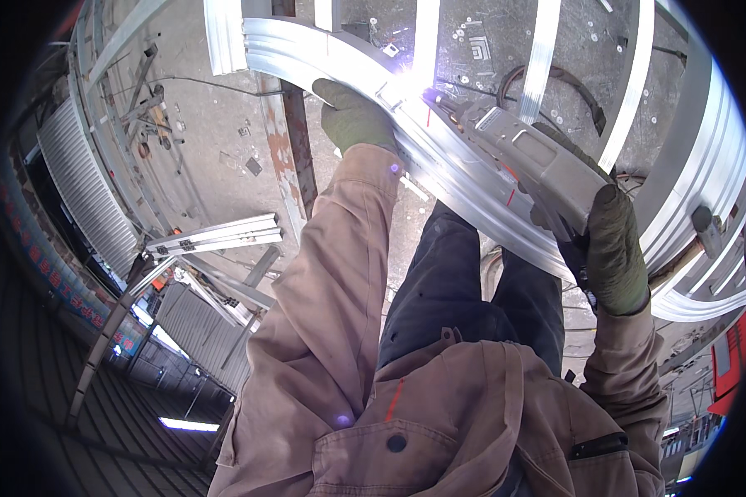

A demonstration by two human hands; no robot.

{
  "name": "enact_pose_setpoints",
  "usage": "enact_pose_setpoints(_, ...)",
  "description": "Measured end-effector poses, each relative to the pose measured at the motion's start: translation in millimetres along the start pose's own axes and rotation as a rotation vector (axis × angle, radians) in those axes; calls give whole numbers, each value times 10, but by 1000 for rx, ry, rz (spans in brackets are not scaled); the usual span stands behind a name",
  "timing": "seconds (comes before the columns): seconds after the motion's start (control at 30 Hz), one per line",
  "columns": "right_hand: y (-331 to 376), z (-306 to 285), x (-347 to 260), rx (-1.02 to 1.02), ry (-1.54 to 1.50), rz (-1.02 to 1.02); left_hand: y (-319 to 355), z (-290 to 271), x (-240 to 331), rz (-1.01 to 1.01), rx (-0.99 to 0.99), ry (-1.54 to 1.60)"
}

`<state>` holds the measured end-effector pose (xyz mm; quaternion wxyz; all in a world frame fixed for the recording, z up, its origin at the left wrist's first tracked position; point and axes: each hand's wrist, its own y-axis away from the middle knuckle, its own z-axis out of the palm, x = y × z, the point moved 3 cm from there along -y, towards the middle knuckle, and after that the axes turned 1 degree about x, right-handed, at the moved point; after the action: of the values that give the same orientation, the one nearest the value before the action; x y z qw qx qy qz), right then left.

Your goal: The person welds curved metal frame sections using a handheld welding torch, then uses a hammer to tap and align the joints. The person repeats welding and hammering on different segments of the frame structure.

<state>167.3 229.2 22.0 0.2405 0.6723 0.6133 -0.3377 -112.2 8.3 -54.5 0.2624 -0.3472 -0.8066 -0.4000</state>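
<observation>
While the arc burns: a white-blue glare [408,85] sits at the nose of a grey handheld tool [532,151], where a straight metal bar [427,37] meets the curved metal rail [481,207].
Right hand: the gloved right hand [617,253] is wrapped around the tool's rear end, well back from the glare.
Left hand: the gloved left hand [352,116] lies against the rail's near edge, thumb spread; its fingers are hidden, so whether they close round it cannot be told.
Curved rail: it sweeps across the front of the person's legs [439,273], from upper left to lower right.
Tool nose: a slow, even pass at one angle would likely serve best, with the right wrist firm.
Bracing: light, steady pressure from the left hand should limit shifting; more room between glove and glare would be safer.
Cable: a dark loop [593,103] lies on the floor [215,157] beyond the tool and might snag.
Rusty beam: this flaking length [297,153] runs near the left hand and could hamper footing.
Far right: a hammer-like object [704,224] stands near more ribbed metal [704,174].
</observation>
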Motion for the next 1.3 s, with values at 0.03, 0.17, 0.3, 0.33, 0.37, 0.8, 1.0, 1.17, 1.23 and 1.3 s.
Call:
enact_pose_setpoints(0.03,-5,-4,-13,0,-5,-3,-60,4,-53,13,22,19)
enact_pose_setpoints(0.17,-13,-32,-34,-6,-30,8,-74,22,-63,21,18,33)
enact_pose_setpoints(0.3,-16,-65,-51,-16,-50,23,-46,11,-39,20,5,3)
enact_pose_setpoints(0.33,-10,-74,-52,-18,-54,29,-39,7,-33,9,-1,-8)
enact_pose_setpoints(0.37,-4,-79,-57,-19,-60,33,-30,4,-26,-2,-6,-19)
enact_pose_setpoints(0.8,-19,-150,-79,-48,-108,70,-11,-6,-15,62,-37,18)
enact_pose_setpoints(1.0,-38,-160,-60,-58,-128,92,-8,-2,-8,20,-11,-42)
enact_pose_setpoints(1.17,-58,-152,-42,-80,-178,142,-22,14,-38,28,-6,9)
enact_pose_setpoints(1.23,-70,-156,-19,-91,-213,182,-22,15,-52,36,10,11)
enact_pose_setpoints(1.3,-74,-154,-20,-85,-275,239,-61,18,-67,38,14,8)
